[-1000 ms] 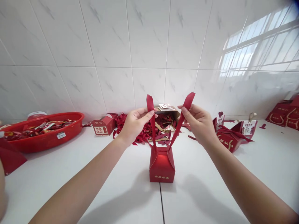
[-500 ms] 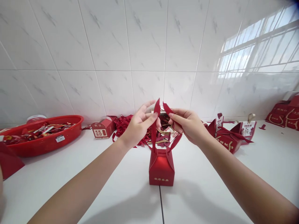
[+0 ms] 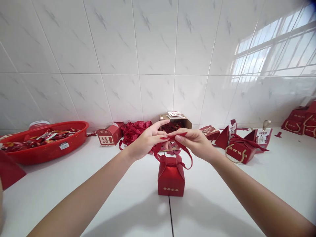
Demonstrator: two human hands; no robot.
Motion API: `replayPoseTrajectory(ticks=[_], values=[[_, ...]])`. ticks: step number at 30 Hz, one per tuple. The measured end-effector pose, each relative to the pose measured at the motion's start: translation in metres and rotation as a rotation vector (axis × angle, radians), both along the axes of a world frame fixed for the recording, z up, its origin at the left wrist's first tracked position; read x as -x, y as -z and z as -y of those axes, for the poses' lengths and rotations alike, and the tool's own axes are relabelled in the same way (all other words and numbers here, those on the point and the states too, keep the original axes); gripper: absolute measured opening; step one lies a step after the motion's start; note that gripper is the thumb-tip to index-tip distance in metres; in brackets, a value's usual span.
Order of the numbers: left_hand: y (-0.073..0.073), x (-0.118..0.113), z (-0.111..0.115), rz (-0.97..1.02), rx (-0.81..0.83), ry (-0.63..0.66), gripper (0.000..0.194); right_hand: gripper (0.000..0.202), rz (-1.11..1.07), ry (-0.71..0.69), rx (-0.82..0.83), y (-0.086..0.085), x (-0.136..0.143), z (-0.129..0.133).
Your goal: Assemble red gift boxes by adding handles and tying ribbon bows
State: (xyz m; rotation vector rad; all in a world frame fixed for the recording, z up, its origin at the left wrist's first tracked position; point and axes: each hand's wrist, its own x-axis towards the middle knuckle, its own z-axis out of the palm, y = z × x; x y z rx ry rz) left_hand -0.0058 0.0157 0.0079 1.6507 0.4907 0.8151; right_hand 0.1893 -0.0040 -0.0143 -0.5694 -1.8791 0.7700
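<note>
A small red gift box [image 3: 171, 179] with gold lettering stands upright on the white table, its top flaps drawn together. Red ribbon [image 3: 189, 158] runs through the top of the box and loops up on both sides. Above it, my left hand [image 3: 149, 137] pinches one ribbon end between thumb and fingers, index finger stretched out. My right hand [image 3: 195, 141] grips the other end, its fingertips meeting those of the left. Where the two ends cross is partly hidden by my fingers.
At the left sits a red basin [image 3: 49, 153] of wrapped sweets. Behind my hands are a red ribbon heap [image 3: 134, 131] and an open cardboard box [image 3: 189, 124]. Finished-looking red boxes stand left [image 3: 108, 135] and right [image 3: 240, 149]. The tiled wall [image 3: 158, 49] closes the back.
Both hands have come together and lowered slightly over the box. The ribbon ends, upright and apart before, now meet between my fingers, and the ribbon bows outward in loops. The box stays put.
</note>
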Motion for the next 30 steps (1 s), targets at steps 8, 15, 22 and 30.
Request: replayPoseTrajectory(ticks=[8, 15, 22, 30], values=[[-0.001, 0.01, 0.008, 0.006, 0.123, 0.031, 0.059, 0.031, 0.281, 0.168, -0.802, 0.0, -0.009, -0.001], [-0.006, 0.017, 0.009, 0.04, 0.139, -0.199, 0.047, 0.026, 0.581, 0.45, -1.056, -0.003, -0.012, -0.004], [-0.007, 0.011, 0.019, 0.077, 0.229, -0.274, 0.047, 0.026, 0.639, 0.519, -1.137, -0.001, -0.013, -0.005], [-0.004, 0.017, -0.003, 0.074, 0.505, -0.171, 0.027, 0.024, 0.623, 0.473, -1.149, -0.005, -0.014, -0.002]])
